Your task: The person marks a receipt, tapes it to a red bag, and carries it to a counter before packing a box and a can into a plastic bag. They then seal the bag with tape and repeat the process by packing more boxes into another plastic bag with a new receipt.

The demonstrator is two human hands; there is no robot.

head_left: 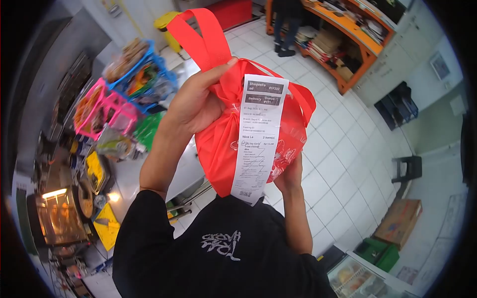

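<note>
A red fabric bag (pixel 216 154) with loop handles hangs in front of the chest, gathered at its neck. My left hand (pixel 202 97) is closed round the gathered neck, its thumb pointing up toward the handles. At the bag's lower right, my right hand (pixel 289 174) holds it from behind, with most of its fingers hidden. Down the front of the bag runs a long white printed receipt (pixel 258 144) with pen marks on it.
On the left, a metal counter (pixel 130 171) bears a blue basket (pixel 159 64), a pink basket (pixel 119 116) and a lit oven (pixel 57 216). An orange shelf (pixel 343 25) and a person's legs (pixel 287 25) are beyond. A cardboard box (pixel 397 222) and dark stool (pixel 408 169) stand right.
</note>
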